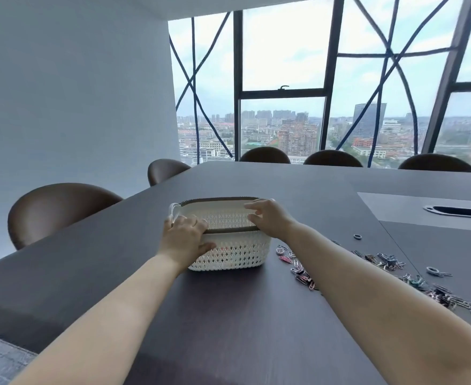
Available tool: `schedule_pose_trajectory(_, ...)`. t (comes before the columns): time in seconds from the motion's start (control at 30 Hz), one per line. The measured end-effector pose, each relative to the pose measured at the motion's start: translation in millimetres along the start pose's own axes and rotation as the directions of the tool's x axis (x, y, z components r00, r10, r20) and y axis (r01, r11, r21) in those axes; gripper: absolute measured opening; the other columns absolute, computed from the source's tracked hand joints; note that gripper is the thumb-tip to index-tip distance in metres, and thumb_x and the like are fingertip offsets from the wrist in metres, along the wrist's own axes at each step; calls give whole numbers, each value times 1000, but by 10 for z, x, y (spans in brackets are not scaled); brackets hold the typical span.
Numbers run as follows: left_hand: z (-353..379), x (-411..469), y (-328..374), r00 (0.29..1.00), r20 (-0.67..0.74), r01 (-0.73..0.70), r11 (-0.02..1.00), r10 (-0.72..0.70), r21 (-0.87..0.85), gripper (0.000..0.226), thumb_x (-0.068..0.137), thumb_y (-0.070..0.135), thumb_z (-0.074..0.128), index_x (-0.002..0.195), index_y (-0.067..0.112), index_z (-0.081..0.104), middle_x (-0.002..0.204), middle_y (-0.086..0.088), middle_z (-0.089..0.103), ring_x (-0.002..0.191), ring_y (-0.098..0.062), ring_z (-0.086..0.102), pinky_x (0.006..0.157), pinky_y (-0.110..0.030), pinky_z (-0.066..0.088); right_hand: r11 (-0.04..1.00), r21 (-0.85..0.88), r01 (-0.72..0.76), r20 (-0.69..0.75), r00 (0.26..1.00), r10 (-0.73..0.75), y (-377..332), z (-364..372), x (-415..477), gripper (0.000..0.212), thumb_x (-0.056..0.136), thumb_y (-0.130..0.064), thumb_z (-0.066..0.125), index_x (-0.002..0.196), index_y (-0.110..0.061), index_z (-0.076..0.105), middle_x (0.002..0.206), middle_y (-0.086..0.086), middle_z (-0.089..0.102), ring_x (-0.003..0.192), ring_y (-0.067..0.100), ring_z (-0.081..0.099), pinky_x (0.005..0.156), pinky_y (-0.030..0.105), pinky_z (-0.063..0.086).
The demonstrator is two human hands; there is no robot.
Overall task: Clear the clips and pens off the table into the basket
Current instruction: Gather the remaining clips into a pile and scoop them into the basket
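My left hand (184,240) grips the white basket (237,254) at its left end, my right hand (267,218) clasps its right rim; clips (387,262) lie scattered on the bench (228,315) to my right.

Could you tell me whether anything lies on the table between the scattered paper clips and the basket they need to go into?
Nothing visible does. The clips lie loose on the bare table just right of the basket, which both the left hand and right hand grip at its rim.
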State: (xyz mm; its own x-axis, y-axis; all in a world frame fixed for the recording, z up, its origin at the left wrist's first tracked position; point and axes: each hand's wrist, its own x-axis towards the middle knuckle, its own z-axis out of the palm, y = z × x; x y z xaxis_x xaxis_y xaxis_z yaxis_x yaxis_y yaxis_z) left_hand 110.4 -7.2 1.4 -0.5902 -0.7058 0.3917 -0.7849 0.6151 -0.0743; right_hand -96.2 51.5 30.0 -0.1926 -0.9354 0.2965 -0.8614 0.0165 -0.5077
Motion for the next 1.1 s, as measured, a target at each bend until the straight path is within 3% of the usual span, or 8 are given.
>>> schedule_pose_trajectory(0.13,51,-46,129,987,-154,-37,999,38,7,56,84,56,44,126,19,41,133,-6,41,131,-26,26,111,-59,8,994,1,109,-109,988,-108,157,-94,-336,41,91,-21,53,132,-22,47,136,4,50,130,23,42,107,38,37)
schedule_pose_trajectory(0.27,318,-160,591,782,-436,-489,872,445,14,43,74,40,49,110,18,46,120,-3,48,118,-23,41,103,-45,32,996,-66,52,-189,980,-64,693,-237,-807,44,88,-20,56,131,-20,46,133,3,53,123,21,46,104,36,38)
schedule_pose_trajectory(0.4,543,-141,1305,815,-97,-580,798,572,-167,60,85,48,43,137,18,33,149,-7,30,139,-22,21,114,-36,27,968,-158,-193,-124,977,174,1325,-440,-1314,46,88,-26,58,132,-20,45,135,4,52,124,25,47,106,39,37)
schedule_pose_trajectory(0.5,633,27,1692,850,264,-365,871,455,-328,86,82,64,45,147,26,4,157,1,-10,145,-21,-13,119,-42,-2,910,-239,-340,-117,940,320,1629,-605,-1634,53,87,-40,57,135,-24,42,140,2,48,130,25,40,109,37,33)
schedule_pose_trajectory(0.6,728,250,1931,847,413,-190,916,335,-353,98,72,76,46,146,35,-3,157,3,-15,143,-27,-18,113,-56,-4,846,-313,-432,-49,897,440,1781,-733,-1909,74,79,-62,54,142,-32,28,152,-1,30,142,25,20,117,43,20)
schedule_pose_trajectory(0.77,798,404,2075,804,440,-232,893,399,-385,99,67,78,50,145,41,1,157,10,-5,145,-27,-9,111,-64,-3,763,-391,-515,110,797,594,1842,-697,-2109,103,62,-79,54,144,-46,0,159,-3,-5,145,31,-9,116,57,1)
schedule_pose_trajectory(1.0,877,526,2116,817,326,-323,846,475,-423,99,58,83,48,140,52,2,157,11,-4,143,-21,-18,110,-62,0,815,-338,-470,11,864,503,1915,-488,-1631,96,63,-79,54,141,-53,4,159,-6,-2,145,29,-6,115,56,1)
schedule_pose_trajectory(1.1,916,574,2142,823,288,-328,823,490,-463,71,74,72,49,136,53,22,153,11,21,144,-16,9,114,-55,10,826,-320,-463,-37,878,478,1990,-476,-1492,79,70,-73,53,139,-45,27,156,-7,18,144,23,10,116,50,9)
